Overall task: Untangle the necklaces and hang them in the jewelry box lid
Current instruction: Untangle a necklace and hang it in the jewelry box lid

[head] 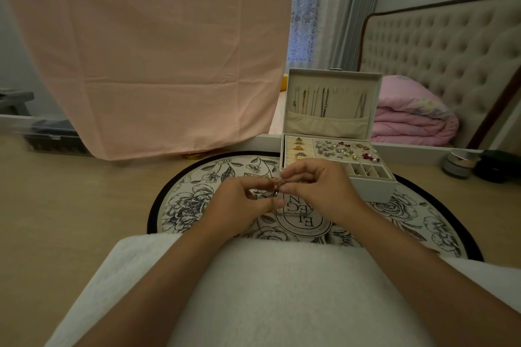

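A white jewelry box (375, 189) stands open on the floral mat, its lid (332, 79) upright. Several necklaces (313, 101) hang from hooks inside the lid, their ends tucked in a cloth pocket. In front of the box, my left hand (239, 205) and my right hand (318, 186) meet above the mat. Both pinch a small tangle of rose-gold necklace chain (275, 186) between their fingertips. A thin loop of chain hangs below my hands. The box's tray holds rings and several earrings.
A round black-rimmed floral mat (197, 200) lies on the wooden floor. A white towel (282, 290) covers my lap. A pink cloth (146, 51) hangs at the left. A folded pink blanket (408, 118) and a tufted headboard show at the right, small dark jars (462, 163) beside them.
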A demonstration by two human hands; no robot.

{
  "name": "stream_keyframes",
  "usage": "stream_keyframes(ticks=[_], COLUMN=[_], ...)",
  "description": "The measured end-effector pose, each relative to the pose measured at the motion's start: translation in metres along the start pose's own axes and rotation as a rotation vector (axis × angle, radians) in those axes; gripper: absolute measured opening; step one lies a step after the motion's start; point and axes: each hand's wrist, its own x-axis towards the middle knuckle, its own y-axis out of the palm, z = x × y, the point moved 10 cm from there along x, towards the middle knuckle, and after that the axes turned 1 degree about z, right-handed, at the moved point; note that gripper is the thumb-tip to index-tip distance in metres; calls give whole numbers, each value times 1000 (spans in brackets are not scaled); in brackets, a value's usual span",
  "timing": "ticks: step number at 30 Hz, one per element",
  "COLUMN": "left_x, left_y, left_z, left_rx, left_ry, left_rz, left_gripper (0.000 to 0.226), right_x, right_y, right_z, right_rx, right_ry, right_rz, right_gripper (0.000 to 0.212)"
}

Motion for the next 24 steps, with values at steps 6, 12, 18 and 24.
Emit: stream_keyframes(ticks=[6, 12, 18, 24], left_x=[-4, 1, -1, -1], left_y=[14, -8, -3, 2], left_z=[-4, -2, -12, 2], left_rx=[-137, 147, 340, 33], left_ry=[-26, 60, 199, 19], left_rz=[97, -96, -40, 123], left_gripper=[26, 16, 16, 11], right_x=[1, -2, -5, -7], right_y=[1, -2, 9, 9], right_z=[4, 11, -5, -2], right_rx=[-20, -166, -227, -148], right_ry=[-61, -115, 85, 118], right_rz=[-19, -15, 82, 164], right_gripper=[26, 31, 15, 16])
